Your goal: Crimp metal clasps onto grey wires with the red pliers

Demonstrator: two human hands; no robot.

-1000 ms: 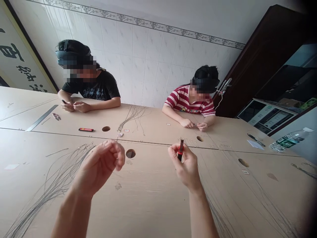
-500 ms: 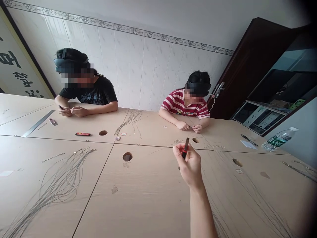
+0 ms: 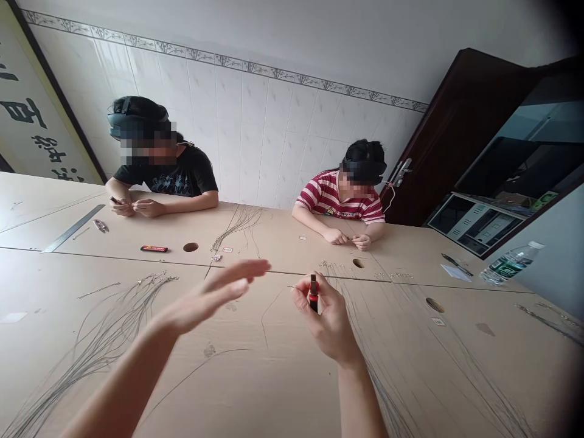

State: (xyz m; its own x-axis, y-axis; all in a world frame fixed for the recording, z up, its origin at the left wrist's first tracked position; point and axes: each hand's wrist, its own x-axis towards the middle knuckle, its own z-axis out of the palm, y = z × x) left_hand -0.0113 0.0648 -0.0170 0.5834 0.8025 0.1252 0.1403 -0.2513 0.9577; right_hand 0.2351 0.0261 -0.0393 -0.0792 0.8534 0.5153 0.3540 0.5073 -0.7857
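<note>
My right hand [image 3: 326, 316] is closed around a small black-and-red tool with a metal tip [image 3: 313, 292], held upright above the table. A thin dark cord [image 3: 263, 319] trails down from beside its fingertips; whether the fingers pinch its end I cannot tell. My left hand [image 3: 214, 295] is raised to the left of it, fingers stretched out, with nothing visible in it. Another thin cord length [image 3: 196, 367] curves below the left hand. A bundle of dark cords with metal ends [image 3: 123, 328] lies at the left, and separate long cords [image 3: 387, 389] spread at the right.
Two people sit across the table [image 3: 274, 389], each with hands together at small work. A metal ruler [image 3: 73, 228], a red-and-black case [image 3: 154, 249], another cord bundle [image 3: 232, 230], a pen [image 3: 456, 264] and a water bottle [image 3: 511, 264] lie about. Round holes [image 3: 190, 247] pierce the tabletop.
My left hand has come into view from the lower left. The right hand has moved left with the tool, and thin cord now shows near both hands.
</note>
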